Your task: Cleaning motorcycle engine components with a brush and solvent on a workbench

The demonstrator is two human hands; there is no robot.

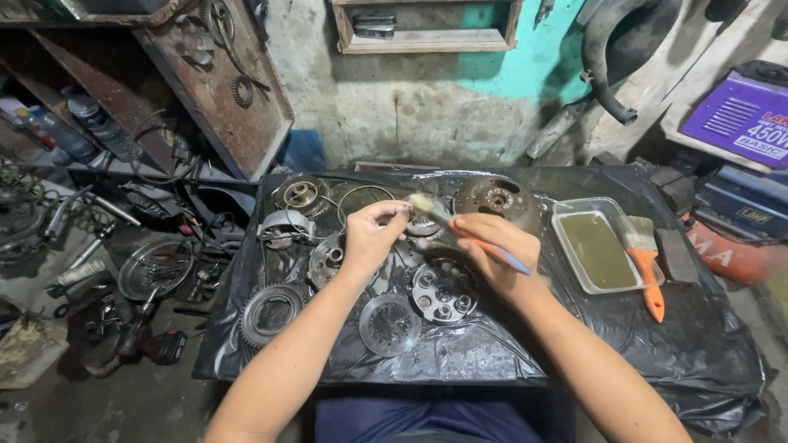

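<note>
The person's left hand [373, 232] pinches a small round metal part [423, 225] between thumb and fingertips, its grip narrow and closed on the part's left edge. The right hand [491, 250] is wrapped around the orange handle of a brush [460, 228], its grip closed tight on it; the brush's pale bristles point toward ten o'clock and touch the top of the small part. Both hands hover over the middle of a low desk [698, 344] covered with black plastic sheeting.

Just below the right hand, at six o'clock from it, lies a round clutch hub [444, 290] with several holes. At seven o'clock from that hub sits a thin round plate [390, 325], and farther toward nine o'clock a toothed ring gear [270, 312] near the desk's left edge. Under the left wrist a grey housing piece [327, 259] shows partly. At the far edge of the desk, at twelve o'clock from the hands, rest a rusty rotor [497, 198] and a smaller round drum [301, 195].

At three o'clock from the right hand stands a clear rectangular tray [566, 209] holding murky yellowish liquid. A second, wider brush with an orange handle [648, 271] lies along the tray's right side, touching it. A dark flat block [677, 256] lies just beyond that brush.

On the floor at nine o'clock, tools and metal parts [123, 271] lie scattered.
</note>
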